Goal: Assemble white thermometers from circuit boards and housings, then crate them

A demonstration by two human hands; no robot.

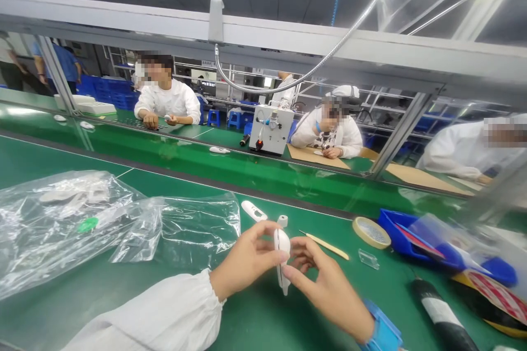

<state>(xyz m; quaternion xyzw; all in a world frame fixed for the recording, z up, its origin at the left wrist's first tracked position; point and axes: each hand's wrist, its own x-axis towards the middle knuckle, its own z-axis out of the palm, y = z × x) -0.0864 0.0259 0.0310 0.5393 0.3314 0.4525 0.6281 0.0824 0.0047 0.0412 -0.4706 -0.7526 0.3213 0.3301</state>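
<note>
Left hand (249, 258) and right hand (329, 279), fingers curled and nearly closed, grip a white plastic device (282, 260), held upright above the green tabletop (164, 307) near its front edge. Beyond, toward the far edge, lie a white shell (254, 211), tweezers (327, 245) and a tape roll (371, 232).

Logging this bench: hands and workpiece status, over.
Left hand, right hand both holding white plastic casing upright. White shell, slim yellow tool just beyond. Clear plastic bag at left.
</note>
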